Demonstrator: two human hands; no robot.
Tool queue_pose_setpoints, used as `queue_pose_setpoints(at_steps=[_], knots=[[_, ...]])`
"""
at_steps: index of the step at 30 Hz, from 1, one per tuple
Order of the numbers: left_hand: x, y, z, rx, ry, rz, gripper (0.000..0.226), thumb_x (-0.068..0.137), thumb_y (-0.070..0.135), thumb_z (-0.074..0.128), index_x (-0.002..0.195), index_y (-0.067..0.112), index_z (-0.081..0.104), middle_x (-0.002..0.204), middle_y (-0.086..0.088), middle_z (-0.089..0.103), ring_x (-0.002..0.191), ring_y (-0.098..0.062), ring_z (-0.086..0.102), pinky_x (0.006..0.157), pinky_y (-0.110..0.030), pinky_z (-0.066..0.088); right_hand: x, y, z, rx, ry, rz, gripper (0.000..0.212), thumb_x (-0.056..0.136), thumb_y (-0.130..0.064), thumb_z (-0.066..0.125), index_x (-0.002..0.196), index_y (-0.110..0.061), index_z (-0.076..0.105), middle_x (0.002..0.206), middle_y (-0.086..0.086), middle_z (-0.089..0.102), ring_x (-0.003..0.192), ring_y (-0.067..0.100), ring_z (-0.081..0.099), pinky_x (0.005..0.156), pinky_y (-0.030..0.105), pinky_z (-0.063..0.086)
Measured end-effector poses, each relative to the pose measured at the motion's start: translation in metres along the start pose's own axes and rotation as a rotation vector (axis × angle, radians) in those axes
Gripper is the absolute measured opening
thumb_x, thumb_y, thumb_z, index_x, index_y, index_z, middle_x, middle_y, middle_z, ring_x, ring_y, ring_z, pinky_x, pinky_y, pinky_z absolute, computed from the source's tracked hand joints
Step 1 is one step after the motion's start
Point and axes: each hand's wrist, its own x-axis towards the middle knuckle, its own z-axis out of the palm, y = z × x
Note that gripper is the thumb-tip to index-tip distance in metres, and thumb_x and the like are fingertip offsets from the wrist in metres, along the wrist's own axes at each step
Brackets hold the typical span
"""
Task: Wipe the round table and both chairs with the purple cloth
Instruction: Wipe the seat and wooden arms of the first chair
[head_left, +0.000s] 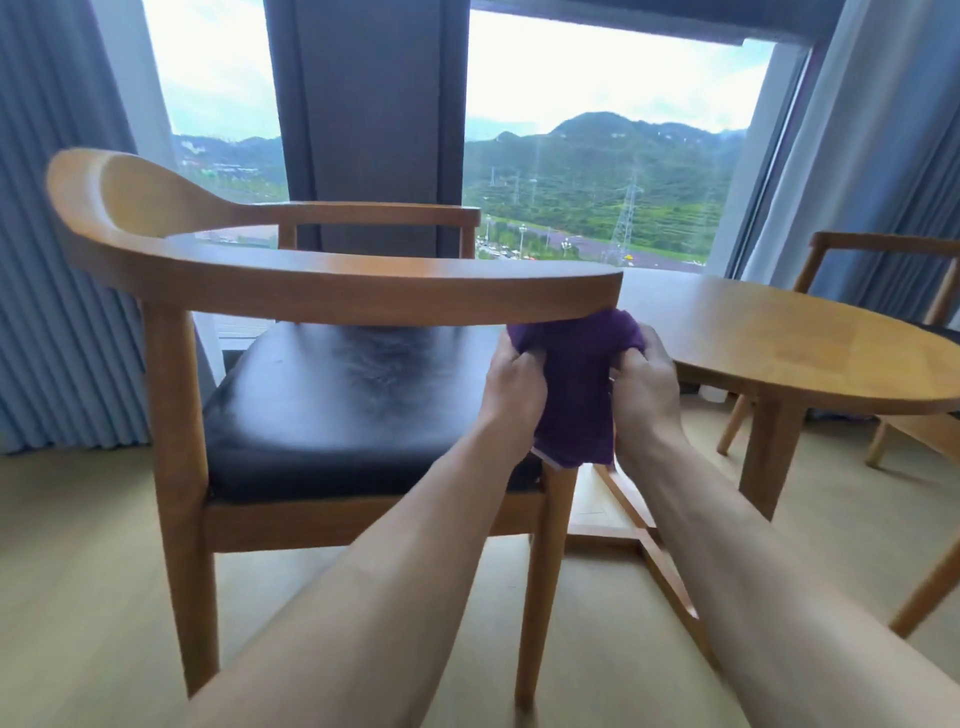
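A wooden armchair (363, 286) with a black cushioned seat (343, 395) stands in front of me. Just below the right end of its curved armrest, the purple cloth (576, 384) hangs between my two hands. My left hand (511, 384) grips the cloth's left side and my right hand (644, 389) grips its right side. The cloth's upper part is bunched under the armrest tip. To the right stands the round wooden table (810, 353). Behind it, at the right edge, a second wooden chair (883, 244) is partly visible.
A large window (597, 156) with a dark central pillar (369, 114) looks out on green hills. Blue-grey curtains (57, 260) hang at the left and right. The floor (93, 571) is light wood. The table's crossed base (639, 530) lies close to the chair's front right leg.
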Motion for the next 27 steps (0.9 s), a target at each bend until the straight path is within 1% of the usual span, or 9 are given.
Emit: queue_pose_setpoints(at_steps=[5,8,10,12,15,18,21,24,27], knots=[[-0.01,-0.025,-0.013,0.07,-0.086,-0.076,0.036,0.073,0.028,0.041,0.099,0.031,0.066,0.119,-0.007,0.069,0.113,-0.028,0.063,0.102,-0.05,0.051,-0.017,0.027,-0.005,-0.147,-0.068,-0.007,0.028,0.103,-0.021,0.034,0.121,-0.027,0.054,0.11,-0.003,0.063,0.099,0.018,0.059,0.089,0.043,0.054],[-0.006,-0.038,-0.017,0.175,-0.054,-0.06,0.046,0.072,0.026,0.04,0.109,0.03,0.067,0.115,-0.007,0.07,0.11,-0.028,0.064,0.099,-0.051,0.052,-0.028,0.043,-0.01,-0.282,-0.091,0.047,0.024,0.1,-0.02,0.041,0.12,-0.03,0.051,0.108,-0.002,0.061,0.098,0.02,0.059,0.088,0.047,0.056],[-0.007,-0.034,-0.017,0.31,-0.018,-0.029,0.052,0.071,0.028,0.04,0.115,0.023,0.067,0.113,-0.009,0.07,0.109,-0.031,0.064,0.098,-0.051,0.051,-0.03,0.042,-0.012,-0.378,-0.056,0.043,0.022,0.098,-0.016,0.043,0.115,-0.028,0.052,0.106,0.0,0.062,0.093,0.021,0.059,0.081,0.042,0.056],[-0.012,-0.022,-0.016,0.431,0.028,0.019,0.046,0.074,0.025,0.042,0.112,0.016,0.067,0.108,-0.012,0.069,0.105,-0.034,0.063,0.095,-0.05,0.052,-0.025,0.029,-0.013,-0.42,-0.013,0.011,0.018,0.098,-0.014,0.044,0.107,-0.025,0.056,0.101,0.001,0.064,0.085,0.019,0.059,0.072,0.037,0.055],[-0.011,0.003,-0.011,0.402,0.073,0.077,0.037,0.078,0.015,0.043,0.106,0.015,0.067,0.102,-0.015,0.069,0.099,-0.04,0.065,0.086,-0.052,0.056,-0.007,-0.005,-0.013,-0.357,0.053,-0.063,0.026,0.089,-0.007,0.046,0.099,-0.026,0.059,0.097,0.0,0.065,0.089,0.024,0.059,0.08,0.038,0.052],[0.002,0.021,-0.003,0.314,0.12,0.053,0.037,0.077,0.009,0.042,0.104,0.012,0.066,0.101,-0.011,0.07,0.094,-0.034,0.066,0.075,-0.041,0.052,0.009,-0.027,-0.011,-0.262,0.077,-0.113,0.042,0.078,0.0,0.044,0.104,-0.027,0.064,0.097,-0.003,0.066,0.093,0.023,0.06,0.085,0.036,0.053],[-0.001,0.007,-0.008,0.413,0.079,0.104,0.038,0.08,0.008,0.042,0.108,0.014,0.067,0.105,-0.009,0.07,0.095,-0.03,0.064,0.083,-0.041,0.055,-0.001,-0.013,-0.01,-0.272,-0.01,-0.123,0.046,0.073,-0.002,0.04,0.104,-0.026,0.064,0.099,-0.001,0.068,0.095,0.025,0.062,0.088,0.046,0.055],[-0.01,-0.021,-0.018,0.636,0.038,0.048,0.039,0.086,0.009,0.044,0.119,0.009,0.065,0.114,-0.016,0.068,0.108,-0.037,0.062,0.095,-0.046,0.051,-0.019,0.018,-0.012,-0.345,-0.091,0.001,0.039,0.091,0.0,0.039,0.108,-0.028,0.06,0.102,0.001,0.066,0.092,0.022,0.061,0.084,0.047,0.057],[-0.016,-0.027,-0.023,0.706,0.017,0.074,0.032,0.087,0.001,0.045,0.112,0.004,0.065,0.112,-0.019,0.068,0.106,-0.038,0.06,0.095,-0.044,0.049,-0.035,0.039,-0.017,-0.35,-0.181,0.139,0.042,0.093,0.004,0.036,0.111,-0.027,0.058,0.1,-0.001,0.061,0.091,0.021,0.059,0.078,0.048,0.061]])
